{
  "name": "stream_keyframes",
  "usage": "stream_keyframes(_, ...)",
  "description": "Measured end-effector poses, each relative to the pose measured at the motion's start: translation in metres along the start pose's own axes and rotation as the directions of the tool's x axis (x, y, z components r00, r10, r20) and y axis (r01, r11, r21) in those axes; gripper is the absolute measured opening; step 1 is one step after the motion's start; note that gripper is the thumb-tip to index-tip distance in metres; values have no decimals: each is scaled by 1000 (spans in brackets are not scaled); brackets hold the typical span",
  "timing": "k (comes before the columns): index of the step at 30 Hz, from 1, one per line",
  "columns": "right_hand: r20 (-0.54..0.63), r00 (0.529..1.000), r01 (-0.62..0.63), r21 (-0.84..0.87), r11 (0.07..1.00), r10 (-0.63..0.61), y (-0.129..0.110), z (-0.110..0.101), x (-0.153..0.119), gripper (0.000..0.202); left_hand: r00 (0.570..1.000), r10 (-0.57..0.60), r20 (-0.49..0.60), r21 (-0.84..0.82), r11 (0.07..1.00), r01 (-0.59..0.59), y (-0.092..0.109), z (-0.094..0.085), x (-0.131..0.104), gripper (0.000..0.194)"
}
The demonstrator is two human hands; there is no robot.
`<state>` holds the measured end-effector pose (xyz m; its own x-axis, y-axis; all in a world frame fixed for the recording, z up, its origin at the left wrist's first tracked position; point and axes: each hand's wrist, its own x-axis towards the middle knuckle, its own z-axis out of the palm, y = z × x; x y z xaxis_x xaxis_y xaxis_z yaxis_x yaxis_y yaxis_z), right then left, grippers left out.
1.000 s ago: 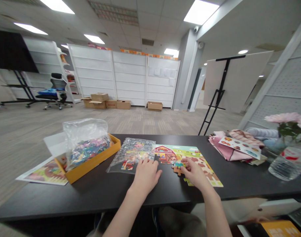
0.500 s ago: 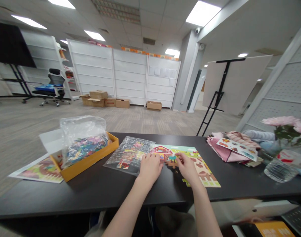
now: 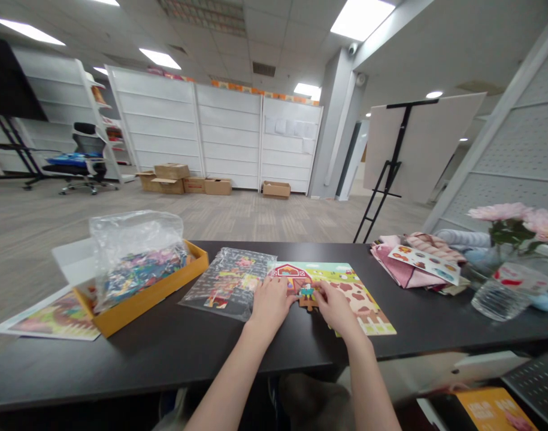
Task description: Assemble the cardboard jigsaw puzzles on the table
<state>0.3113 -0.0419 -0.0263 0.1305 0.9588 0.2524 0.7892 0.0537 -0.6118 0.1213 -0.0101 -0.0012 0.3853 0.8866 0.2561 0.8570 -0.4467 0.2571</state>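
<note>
A partly assembled jigsaw puzzle (image 3: pixel 354 293) with a red barn, cow-patterned shape and white fence lies on the black table. Near its lower left edge is a brown and teal puzzle piece (image 3: pixel 308 294), level with the barn section. My right hand (image 3: pixel 337 306) pinches this piece at its right side with thumb and fingers. My left hand (image 3: pixel 270 306) rests with its fingers laid over the puzzle's left edge, its thumb reaching to the piece's left side. My fingers cover parts of the barn and the joins around the piece.
Left of my hands lies a clear bag (image 3: pixel 229 281) with loose puzzle pieces. Farther left, a yellow box (image 3: pixel 152 301) holds another bag of pieces, beside a printed picture sheet (image 3: pixel 53 317). Folded cloths (image 3: pixel 385 263), a sticker sheet (image 3: pixel 424 264) and a flower vase (image 3: pixel 502 293) stand right.
My right hand has moved slightly left, bringing the piece down against the barn section. My left thumb now reaches the piece's left side. The camera view has shifted slightly to the right.
</note>
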Motion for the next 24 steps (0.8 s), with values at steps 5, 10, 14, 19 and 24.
stream_keyframes(5, -8, 1000, 8, 31, 1000, -7, 3, 0, -1, 30, 1000, -5, 5, -18, 1000, 5, 0, 3, 2, 26)
stream_keyframes(10, -21, 1000, 17, 55, 998, -16, 5, 1, -2, 33, 1000, 5, 2, -23, 1000, -5, 3, 3, -1, 23)
stream_keyframes(14, -56, 998, 24, 83, 996, -19, 5, 0, -3, 33, 1000, 19, -24, 15, 1000, -19, 8, 0, -3, 23)
stream_keyframes(19, -108, 994, -15, 94, 995, 25, 8, -3, -5, 35, 999, -8, -36, -33, 999, 6, 6, 3, -2, 22)
stream_keyframes(24, -66, 995, -69, -4, 998, 69, 8, -1, -4, 31, 999, -29, -33, -94, 995, 26, 2, 7, -2, 21)
